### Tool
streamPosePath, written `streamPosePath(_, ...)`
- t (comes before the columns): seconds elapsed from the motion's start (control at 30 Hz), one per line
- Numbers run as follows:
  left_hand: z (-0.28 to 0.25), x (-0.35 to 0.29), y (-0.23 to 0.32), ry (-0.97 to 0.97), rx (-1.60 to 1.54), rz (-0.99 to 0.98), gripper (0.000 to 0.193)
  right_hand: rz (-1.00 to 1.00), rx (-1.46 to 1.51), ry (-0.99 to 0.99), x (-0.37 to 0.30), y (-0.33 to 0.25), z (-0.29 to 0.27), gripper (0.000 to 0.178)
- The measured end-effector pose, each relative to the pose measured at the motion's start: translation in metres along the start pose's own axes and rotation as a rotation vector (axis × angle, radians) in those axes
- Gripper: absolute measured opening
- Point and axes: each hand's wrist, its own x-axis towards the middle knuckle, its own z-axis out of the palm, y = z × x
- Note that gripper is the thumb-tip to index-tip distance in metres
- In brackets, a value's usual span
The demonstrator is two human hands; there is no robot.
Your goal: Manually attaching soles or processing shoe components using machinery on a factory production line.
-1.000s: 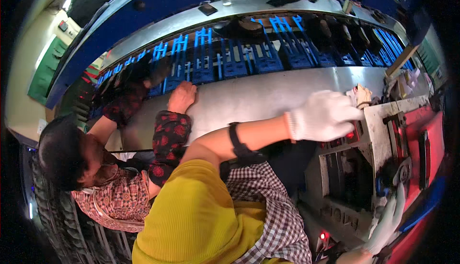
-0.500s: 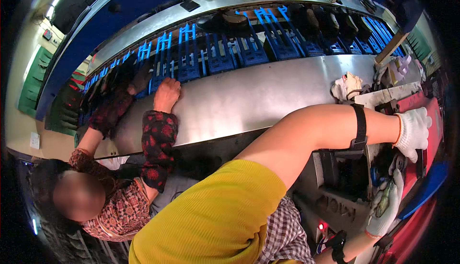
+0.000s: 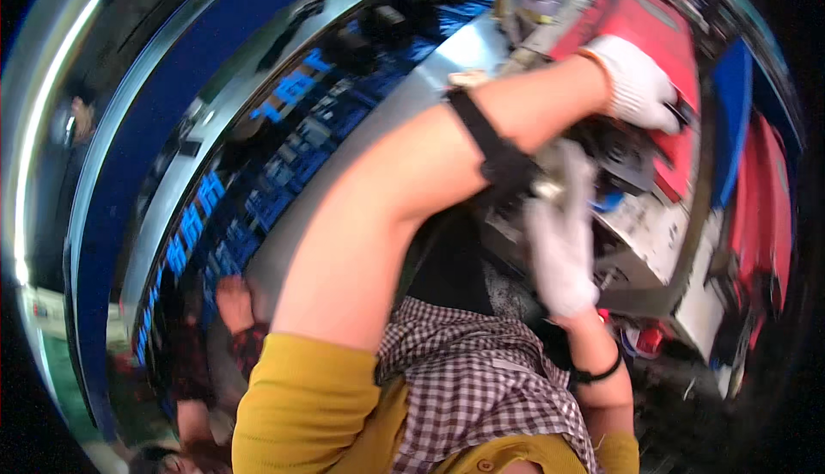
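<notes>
My left hand (image 3: 636,83), in a white knit glove, reaches across to the red machine (image 3: 640,18). Its fingers curl down round a small dark piece (image 3: 681,116) at the machine's front; its kind is unclear. Below it, my right hand (image 3: 560,250), gloved in white too, is smeared by motion. A small pale thing (image 3: 548,187) shows at its fingers, but I cannot tell whether it is held. Right beside that hand sits a dark block-shaped machine part (image 3: 626,160) above a worn whitish machine body (image 3: 644,238).
A metal worktop (image 3: 468,48) runs off to the left, alongside a rack of blue bars (image 3: 284,182) carrying dark items. A co-worker's hand (image 3: 234,302) rests by the rack at lower left. A blue panel (image 3: 732,122) and red covers (image 3: 765,216) stand at right.
The view has swung to the right, bringing the red machine nearer the middle. My left hand's fingers have curled round the dark piece. My right hand has come in closer to my body.
</notes>
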Motion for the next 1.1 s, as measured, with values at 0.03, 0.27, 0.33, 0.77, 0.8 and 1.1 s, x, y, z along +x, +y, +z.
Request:
streamPosePath(0.03, 0.001, 0.005, -0.005, 0.002, -0.021, 0.064, 0.052, 0.102, 0.062, -0.095, 0.004, -0.019, 0.000, 0.070)
streamPosePath(0.27, -0.042, 0.031, -0.003, -0.102, 0.021, 0.061, 0.051, -0.111, 0.064, -0.241, 0.015, -0.014, -0.049, 0.051)
streamPosePath(0.33, -0.064, 0.035, -0.005, -0.066, 0.005, 0.056, 0.050, -0.160, -0.008, -0.223, 0.021, -0.022, -0.074, 0.044)
streamPosePath(0.77, -0.108, 0.049, 0.006, 0.789, 0.349, 0.246, 0.057, 0.410, -0.820, -0.158, 0.223, 0.073, -0.102, 0.109)
streamPosePath(0.8, -0.100, 0.036, -0.002, 0.784, 0.248, 0.273, 0.057, 0.397, -0.839, -0.241, 0.233, 0.075, -0.093, 0.109)
streamPosePath(1.1, -0.012, -0.152, -0.047, 0.605, -1.406, -0.236, 0.072, 0.583, 0.685, 0.112, 0.177, 0.057, -0.182, 0.051)
